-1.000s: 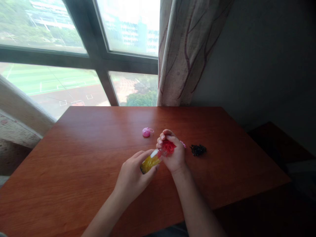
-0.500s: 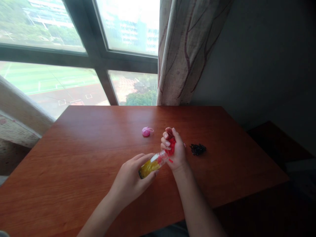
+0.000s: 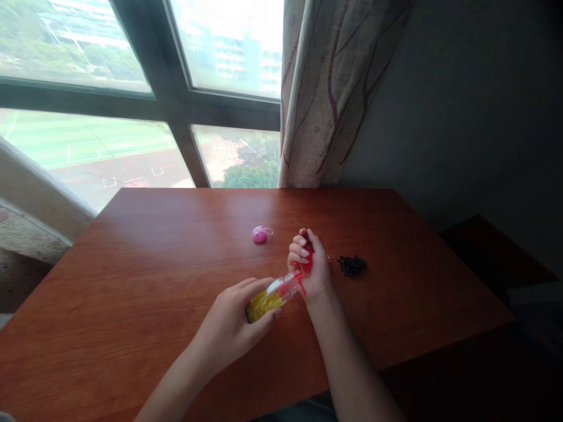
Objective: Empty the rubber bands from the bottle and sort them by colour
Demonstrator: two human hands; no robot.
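Observation:
My left hand (image 3: pixel 240 316) is wrapped around a small clear bottle (image 3: pixel 266 302), tilted with its neck up to the right. Yellow pieces fill its lower part, and some red shows inside the neck. My right hand (image 3: pixel 313 266), palm turned up and fingers curled, holds a bunch of thin red strands or bands (image 3: pixel 309 258); their exact kind is unclear. Some of these hang over the bottle's mouth, which lies against the palm side of the hand. Just right of that hand, a tangled black pile (image 3: pixel 352 265) of similar small pieces rests on the table.
A pink rounded cap with a loop (image 3: pixel 260 234) lies on the brown wooden table (image 3: pixel 167 264), beyond my hands. Part of a small pink thing (image 3: pixel 328 258) peeks out behind my right wrist. A window and curtain (image 3: pixel 328 94) stand past the far edge.
The bottle has shifted slightly down and left with my left hand. More red strands now stick out around its mouth, and my right fingers have moved a little. The cap and black pile have stayed put.

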